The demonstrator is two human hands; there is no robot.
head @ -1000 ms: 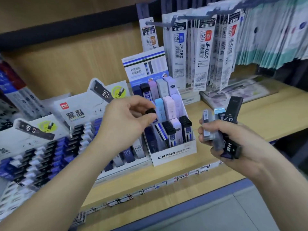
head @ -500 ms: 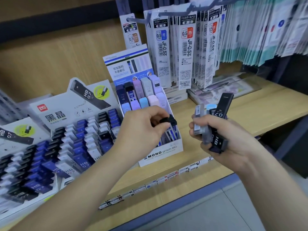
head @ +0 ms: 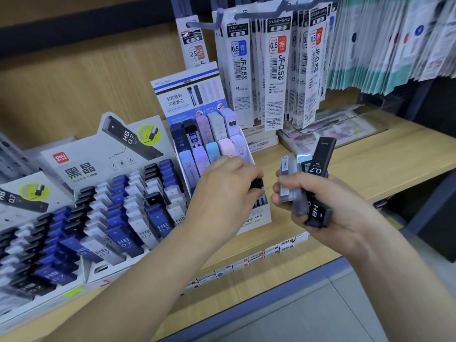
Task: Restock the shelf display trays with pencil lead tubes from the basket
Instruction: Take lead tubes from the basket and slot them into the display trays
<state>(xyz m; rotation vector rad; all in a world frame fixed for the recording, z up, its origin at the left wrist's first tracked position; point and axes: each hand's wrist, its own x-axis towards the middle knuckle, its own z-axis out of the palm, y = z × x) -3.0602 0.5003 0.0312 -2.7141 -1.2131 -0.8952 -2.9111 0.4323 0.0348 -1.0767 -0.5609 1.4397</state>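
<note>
Status: restocking is in progress and, by judgement, not near completion.

Hands:
- The left hand has its fingers curled, pinching a black-capped tube at the cap. It holds the tube at the front right corner of the white display box. Whether the lower end of the tube already sits in a slot cannot be told, as the hand hides it.
- The right hand is closed around a bundle of tubes, held just right of the box and above the shelf. The bundle includes grey translucent tubes, one tube with a light blue top and a black tube marked HB 0.7.

Remaining work: every tube in the right hand has yet to be placed. The 0.7 tube appears to match the trays to the left. The basket is not in view, so its remaining stock cannot be told.

Containers:
- White display box: the rear rows hold upright tubes in navy, black, lilac, grey, blue and pink. The front rows are mostly hidden by the left hand.
- Deli tray: stepped rows of blue, white and black HB 0.7 tubes, closely packed.
- Second tray, at the far left: the same mix of tubes, partly out of frame.
</note>
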